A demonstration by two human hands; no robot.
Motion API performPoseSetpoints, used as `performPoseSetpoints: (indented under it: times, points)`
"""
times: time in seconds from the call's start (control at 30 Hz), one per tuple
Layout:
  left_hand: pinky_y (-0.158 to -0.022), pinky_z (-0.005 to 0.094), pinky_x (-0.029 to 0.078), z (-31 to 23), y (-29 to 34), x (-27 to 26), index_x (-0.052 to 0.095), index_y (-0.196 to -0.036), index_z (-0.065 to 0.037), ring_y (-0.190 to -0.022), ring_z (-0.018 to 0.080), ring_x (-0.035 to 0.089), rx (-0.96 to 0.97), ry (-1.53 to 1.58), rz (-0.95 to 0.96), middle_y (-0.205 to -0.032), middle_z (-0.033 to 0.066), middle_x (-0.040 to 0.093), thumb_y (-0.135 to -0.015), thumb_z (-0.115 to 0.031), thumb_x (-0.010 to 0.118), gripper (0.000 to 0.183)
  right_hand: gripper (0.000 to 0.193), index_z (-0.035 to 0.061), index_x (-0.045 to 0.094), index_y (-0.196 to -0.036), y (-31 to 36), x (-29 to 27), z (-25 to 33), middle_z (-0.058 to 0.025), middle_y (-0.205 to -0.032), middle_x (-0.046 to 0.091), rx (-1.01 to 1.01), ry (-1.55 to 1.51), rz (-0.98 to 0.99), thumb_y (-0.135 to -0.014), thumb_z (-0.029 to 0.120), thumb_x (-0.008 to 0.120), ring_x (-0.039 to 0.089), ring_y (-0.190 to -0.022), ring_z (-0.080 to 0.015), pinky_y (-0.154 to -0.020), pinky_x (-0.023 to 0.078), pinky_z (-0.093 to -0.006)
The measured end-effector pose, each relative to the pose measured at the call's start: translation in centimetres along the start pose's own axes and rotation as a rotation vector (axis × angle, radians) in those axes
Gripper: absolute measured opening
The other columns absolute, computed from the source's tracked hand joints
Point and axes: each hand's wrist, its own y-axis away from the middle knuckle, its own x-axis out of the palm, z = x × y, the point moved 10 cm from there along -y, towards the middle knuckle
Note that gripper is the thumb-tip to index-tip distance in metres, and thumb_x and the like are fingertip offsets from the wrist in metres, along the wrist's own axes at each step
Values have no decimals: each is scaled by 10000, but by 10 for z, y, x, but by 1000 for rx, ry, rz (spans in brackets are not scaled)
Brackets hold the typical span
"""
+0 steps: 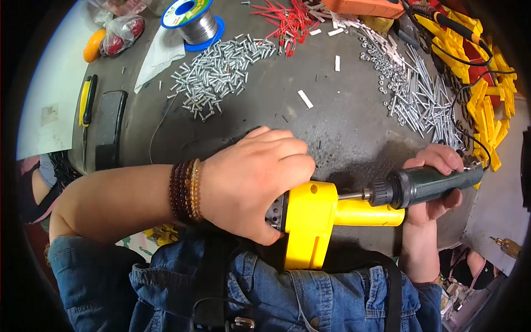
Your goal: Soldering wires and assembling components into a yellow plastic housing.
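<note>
My left hand [254, 180] is closed round a yellow plastic tool housing [310, 224], gripping it at a dark end piece [275, 213] with small holes. The housing is held near my body at the table's front edge, its tubular arm pointing right. My right hand [440, 160] is wrapped round a dark green electric screwdriver [434, 185], which lies nearly level. Its metal bit [351, 195] reaches left to the housing's side, above the tube. The bit's tip is hidden, so I cannot tell whether a screw is there.
Beyond my hands lie a heap of screws [210, 77], a solder spool [196, 25], red wired parts [285, 25], nuts [381, 61] and long bolts [420, 97]. Yellow housings [487, 110] and cables crowd the right. A phone [112, 127] and yellow-black screwdriver [87, 105] lie left.
</note>
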Motion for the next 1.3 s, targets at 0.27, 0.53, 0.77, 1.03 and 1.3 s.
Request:
performPoseSetpoints:
  times: [0.27, 0.53, 0.77, 1.03, 1.3]
  points:
    - [-767, 400, 374, -6, -8, 2, 594, -986, -35, -861, 311, 502, 39, -78, -33, -918, 113, 509, -484, -285, 838, 612, 523, 206, 566, -1185, 16, 0, 23, 22, -1121, 515, -127, 206, -23, -740, 162, 838, 528, -1048, -116, -1101, 315, -422]
    - [-786, 405, 449, -10, -47, -5, 625, -1000, -40, -853, 320, 587, 57, -17, 265, -879, 103, 600, -663, -267, 814, 448, 582, 213, 553, -1303, 26, 9, 37, -32, -1256, 513, -170, 334, 100, -786, 280, 813, 527, -1107, -170, -1143, 320, -463]
    - [-733, 391, 537, 12, -142, -17, 642, -959, -71, -880, 285, 670, 25, -627, -109, -933, 106, 664, -843, -166, 669, 152, 560, 209, 561, -1280, 23, 6, 39, -60, -1196, 553, -174, 281, 62, -777, 246, 803, 556, -1104, -197, -1135, 336, -477]
    - [-704, 410, 543, 3, -152, 1, 606, -932, -77, -832, 325, 645, 95, -1026, -81, -899, 101, 604, -818, -114, 588, 122, 499, 195, 580, -1220, 19, 10, 33, -81, -1182, 594, -178, 321, 59, -773, 246, 797, 562, -1081, -203, -1119, 345, -481]
    - [-822, 359, 470, -7, 15, -32, 556, -926, -5, -859, 307, 575, -311, -296, -438, -908, 148, 577, -874, -21, 573, 57, 532, 210, 577, -1256, 25, 8, 35, -70, -1186, 587, -204, 322, 44, -775, 252, 799, 556, -1081, -193, -1121, 345, -475]
